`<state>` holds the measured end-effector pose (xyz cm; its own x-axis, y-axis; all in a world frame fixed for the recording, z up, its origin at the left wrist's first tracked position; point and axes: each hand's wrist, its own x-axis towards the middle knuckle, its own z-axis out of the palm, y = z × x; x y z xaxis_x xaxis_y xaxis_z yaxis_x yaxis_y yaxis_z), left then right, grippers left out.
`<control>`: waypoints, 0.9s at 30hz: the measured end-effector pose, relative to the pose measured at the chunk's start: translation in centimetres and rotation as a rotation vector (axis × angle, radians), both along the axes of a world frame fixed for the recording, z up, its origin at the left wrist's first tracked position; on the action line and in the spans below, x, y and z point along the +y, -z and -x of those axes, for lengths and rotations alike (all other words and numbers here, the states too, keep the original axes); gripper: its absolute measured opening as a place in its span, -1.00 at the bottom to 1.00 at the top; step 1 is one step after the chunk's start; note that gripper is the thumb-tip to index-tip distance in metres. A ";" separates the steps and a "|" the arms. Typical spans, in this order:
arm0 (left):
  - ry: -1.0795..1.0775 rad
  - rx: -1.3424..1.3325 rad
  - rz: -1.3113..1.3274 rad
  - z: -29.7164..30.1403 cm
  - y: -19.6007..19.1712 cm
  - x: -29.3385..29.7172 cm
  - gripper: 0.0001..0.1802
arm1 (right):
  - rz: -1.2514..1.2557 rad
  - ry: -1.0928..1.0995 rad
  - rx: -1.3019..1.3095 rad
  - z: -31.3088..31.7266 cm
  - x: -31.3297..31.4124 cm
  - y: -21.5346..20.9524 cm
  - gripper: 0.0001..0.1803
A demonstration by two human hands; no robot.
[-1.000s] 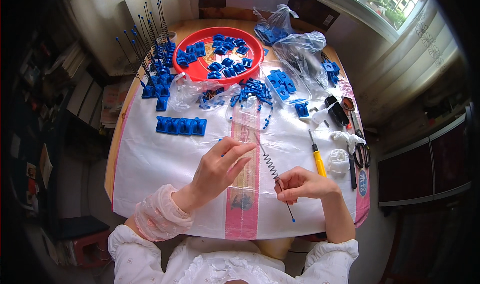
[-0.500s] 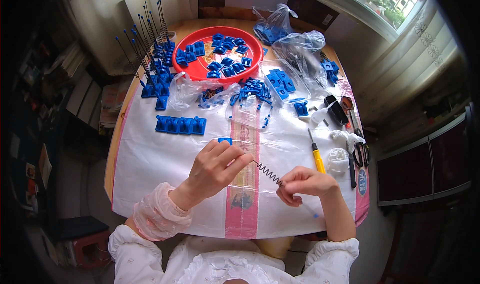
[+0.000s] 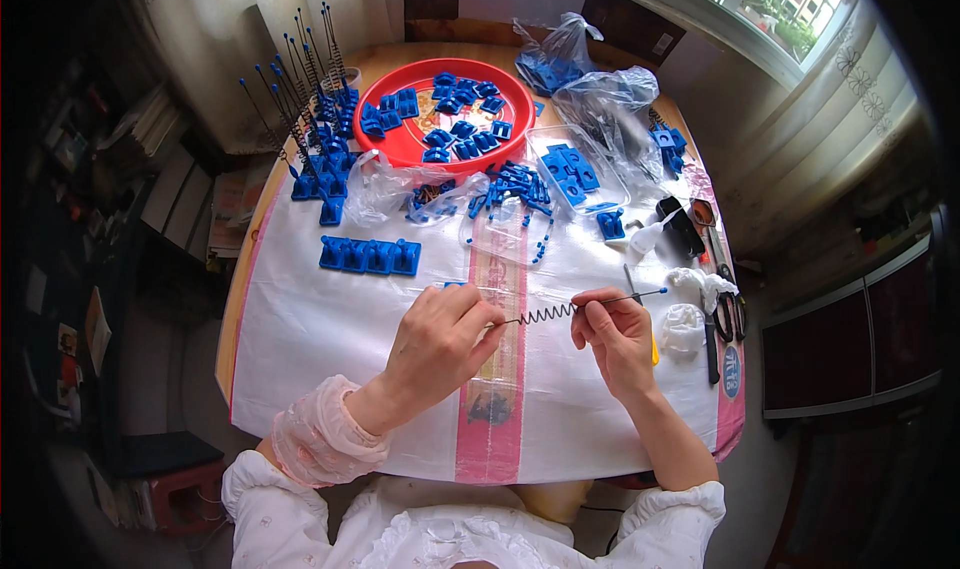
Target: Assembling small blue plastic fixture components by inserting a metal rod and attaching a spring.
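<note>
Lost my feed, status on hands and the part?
Left hand and right hand both pinch the spring rod, held level above the table. Nothing between them.

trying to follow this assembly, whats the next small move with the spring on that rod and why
Probably slide the spring further along the thin rod. The left hand pinches one end, the right hand the other near the blue tip, and the coil spans the gap between both hands.

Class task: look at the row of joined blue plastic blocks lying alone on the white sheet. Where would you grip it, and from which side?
Grip the row of blue blocks across its long sides near the middle, coming straight down from above. It lies flat and alone on the white sheet, long and narrow, so a centred pinch should keep it level. Both hands are busy with the spring rod.
</note>
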<state>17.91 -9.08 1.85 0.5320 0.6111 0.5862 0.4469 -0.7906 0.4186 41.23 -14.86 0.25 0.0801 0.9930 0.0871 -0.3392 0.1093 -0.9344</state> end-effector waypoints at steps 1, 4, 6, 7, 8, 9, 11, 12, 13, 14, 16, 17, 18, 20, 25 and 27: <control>0.018 -0.005 0.018 0.0 -0.3 -0.1 -0.82 | 0.012 0.017 0.040 -0.1 0.0 -0.1 -0.82; -0.002 -0.100 0.142 0.6 -2.0 0.0 -0.82 | 0.051 0.073 0.098 -0.6 0.3 -0.1 -0.82; -0.022 -0.158 0.219 1.5 -4.0 0.7 -0.79 | 0.070 0.098 0.106 -1.0 0.3 -0.3 -0.82; -0.057 -0.145 0.225 2.3 -4.8 1.1 -0.80 | 0.076 0.090 0.107 -0.8 0.2 -0.3 -0.82; -0.092 -0.127 0.229 3.0 -5.3 1.5 -0.80 | 0.080 0.081 0.112 -0.8 0.2 -0.4 -0.81; -0.116 -0.102 0.230 3.7 -5.3 2.1 -0.81 | 0.087 0.082 0.116 -0.7 0.1 -0.4 -0.81; -0.162 -0.051 0.229 5.1 -5.6 3.0 -0.83 | 0.097 0.083 0.123 -0.7 0.0 -0.5 -0.82; -0.170 -0.034 0.218 5.6 -5.6 3.9 -0.85 | 0.094 0.077 0.125 -0.7 0.0 -0.6 -0.82; -0.182 -0.015 0.206 6.0 -5.5 4.9 -0.86 | 0.089 0.068 0.128 -0.8 0.0 -0.7 -0.82; -0.192 0.000 0.194 6.2 -5.4 6.1 -0.87 | 0.086 0.060 0.127 -0.8 0.1 -0.8 -0.82; -0.169 0.032 0.159 5.8 -5.2 9.1 -0.88 | 0.079 0.047 0.130 -0.8 0.0 -0.6 -0.83; -0.128 0.034 0.112 5.5 -4.6 11.0 -0.89 | 0.074 0.039 0.130 -0.8 0.0 -0.6 -0.83; -0.092 0.040 0.065 5.2 -3.9 12.5 -0.89 | 0.082 0.034 0.133 -0.8 0.0 -0.5 -0.83; -0.101 0.178 0.009 4.6 -2.6 14.9 -0.88 | 0.097 0.028 0.129 -0.6 0.1 -0.5 -0.83; -0.256 0.537 -0.049 3.2 -0.3 16.8 -0.88 | 0.099 0.021 0.122 -0.9 0.1 -0.5 -0.83; -0.336 0.618 -0.032 3.0 0.1 16.9 -0.88 | 0.106 0.014 0.126 -0.9 0.1 -0.4 -0.83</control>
<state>14.96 7.78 1.73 0.5586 0.7883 0.2579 0.8177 -0.5755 -0.0122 42.17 -14.78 0.65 0.0980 0.9947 -0.0298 -0.4532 0.0179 -0.8912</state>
